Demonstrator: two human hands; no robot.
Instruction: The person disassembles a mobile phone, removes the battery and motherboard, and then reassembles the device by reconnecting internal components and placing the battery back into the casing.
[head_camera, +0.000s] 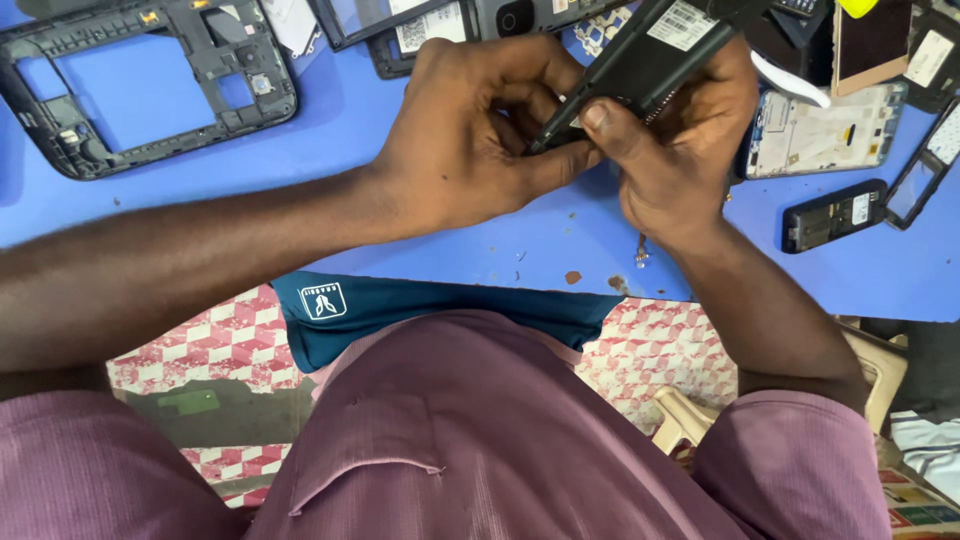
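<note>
Both of my hands meet above the blue table (480, 240) near its front edge. My right hand (670, 150) grips a black phone body (650, 55), tilted up and away, with a white sticker on its back. My left hand (470, 130) closes its fingers on the lower end of the same phone body, thumb touching my right thumb. What lies between the fingertips is hidden.
A black phone frame (140, 85) lies at the far left. A white-backed phone panel (825, 130), a small black phone (832, 215) and other phone parts sit at the right and along the back. Small screws (640, 255) and crumbs lie near the table's front edge.
</note>
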